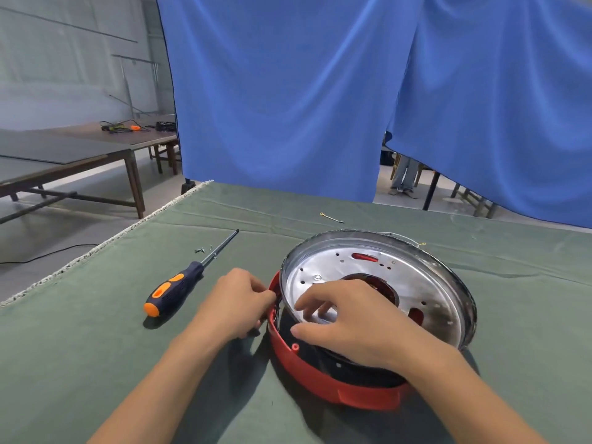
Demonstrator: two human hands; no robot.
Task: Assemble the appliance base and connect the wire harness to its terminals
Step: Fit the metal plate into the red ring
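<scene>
Right now we have the red base (323,379) sitting near the bench's front edge, right of its middle, with the metal pan (378,283) tilted on top of it: the pan's near-left rim is lifted clear of the base while its far side sits lower, so a gap opens toward us. We judge that tilt to be deliberate, giving us room to reach the wiring underneath before the pan drops into place.

Our left hand (238,302) pinches at the base's left rim, fingertips closed on something dark there; it may be a wire of the harness, but it is too small to tell. Our right hand (355,325) lies spread over the pan's near rim, fingers on the bright floor and thumb at the edge, steadying it rather than clamping it.

The screwdriver (189,277) lies to the left, handle toward us, with loose screws (203,249) just beside its shaft, all within easy reach, presumably for fastening later. A small yellow-tipped wire (331,217) lies well apart toward the far edge, seemingly unused as yet.

Seating looks like the step in hand; nothing appears fastened.
</scene>
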